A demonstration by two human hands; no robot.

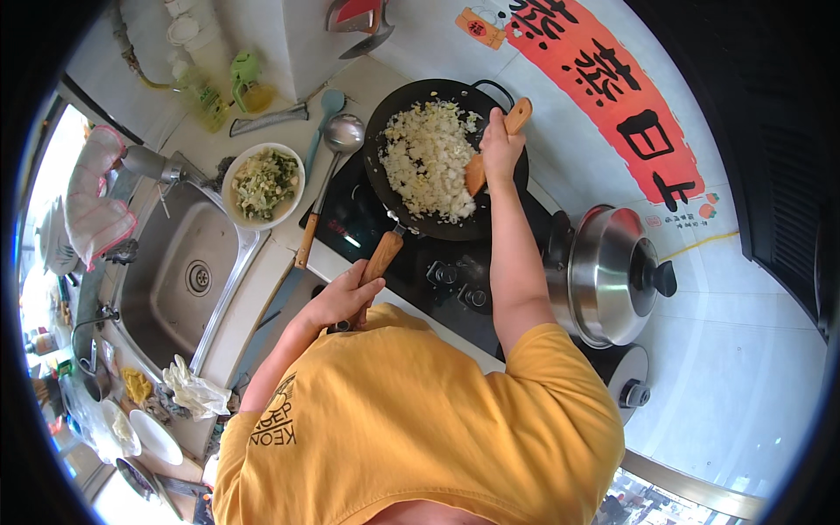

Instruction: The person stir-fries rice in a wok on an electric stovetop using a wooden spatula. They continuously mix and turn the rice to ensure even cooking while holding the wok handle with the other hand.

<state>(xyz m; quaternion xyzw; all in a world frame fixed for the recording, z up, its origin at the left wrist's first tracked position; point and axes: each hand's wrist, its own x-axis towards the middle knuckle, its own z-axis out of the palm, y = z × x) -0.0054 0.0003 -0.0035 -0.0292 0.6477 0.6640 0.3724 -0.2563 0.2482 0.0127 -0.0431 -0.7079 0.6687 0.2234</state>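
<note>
My left hand [344,293] grips the wooden handle [384,256] of a black wok [453,230]. Fried rice [426,157] with small yellow and pale green bits is spread over the wok's bottom and piled towards its right side. In my right hand [502,146] is a wooden spatula [475,174], its handle end sticking out above my fist and its blade down in the rice. The wok sits on a black glass cooktop [420,269] with two control knobs near the front edge. My fingers hide the middle of the spatula's handle.
Left of the wok lie a steel ladle [344,134], a blue spoon-shaped utensil [333,102] and a white bowl [230,203] of chopped greens. Further left is a steel sink [177,315] with a faucet [154,164]. A lidded steel pot [607,275] stands close to my right arm.
</note>
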